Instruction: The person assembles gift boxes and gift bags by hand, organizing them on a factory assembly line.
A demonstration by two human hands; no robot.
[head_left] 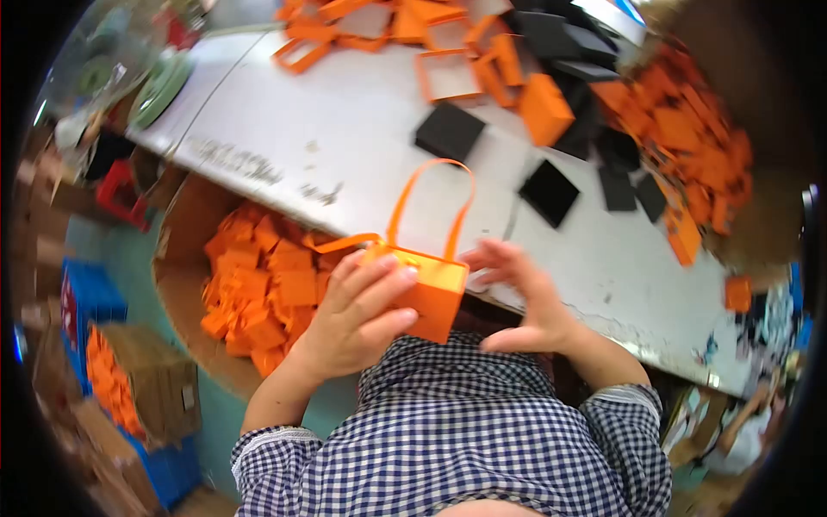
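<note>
An orange box with ribbon handles (441,303) is held up just off the near edge of the table, in front of my chest. My left hand (366,306) is closed around its left side, the fingers lying across the top and front. One ribbon loop stands upright above the box, and another strip sticks out to the left. To the right of the box, my right hand (525,297) is open, fingers spread and apart from it. Past the box, a black square piece (450,132) and a second black square (550,192) lie on the white table (362,146).
Below the table's left edge stands a cardboard carton (185,250) full of orange boxes (267,284). Orange frames (448,76) and black pieces (551,39) crowd the far side. A heap of orange pieces (689,129) lies at the right. A brown carton (159,383) sits lower left.
</note>
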